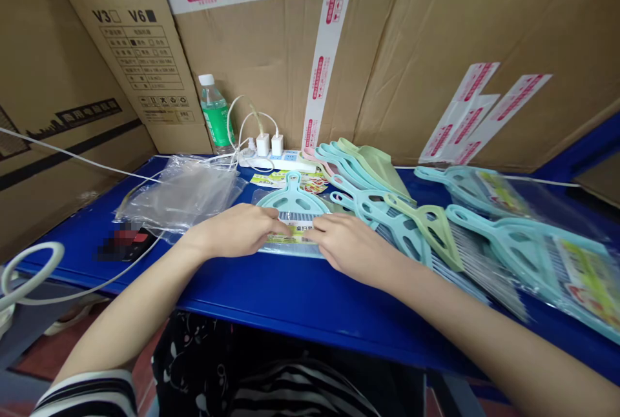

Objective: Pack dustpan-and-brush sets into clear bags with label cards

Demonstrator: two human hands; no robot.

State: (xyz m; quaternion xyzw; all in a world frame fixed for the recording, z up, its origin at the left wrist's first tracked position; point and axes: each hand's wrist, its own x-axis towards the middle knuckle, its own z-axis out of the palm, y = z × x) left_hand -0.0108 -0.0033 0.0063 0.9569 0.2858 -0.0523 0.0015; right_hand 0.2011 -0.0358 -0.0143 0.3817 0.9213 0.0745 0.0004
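A light-blue brush and dustpan set (293, 201) lies in a clear bag on the blue table, its handle pointing away from me. My left hand (242, 230) rests on the left part of the bag, fingers bent over the yellow-green label card (299, 231). From the right, my right hand (346, 239) presses on the bag at the card's other end, its fingers curled close together. Both hands close on the bagged set. Just right of it lie loose blue brushes (402, 230) and a green brush (438, 230).
Clear bags (188, 194) and a phone-like dark object (126, 241) lie left. A bottle (216, 113) and power strip (285, 160) stand behind, before cardboard boxes (271, 49). Stacked dustpans (368, 165) lie behind the brushes; bagged sets (537, 252) lie right.
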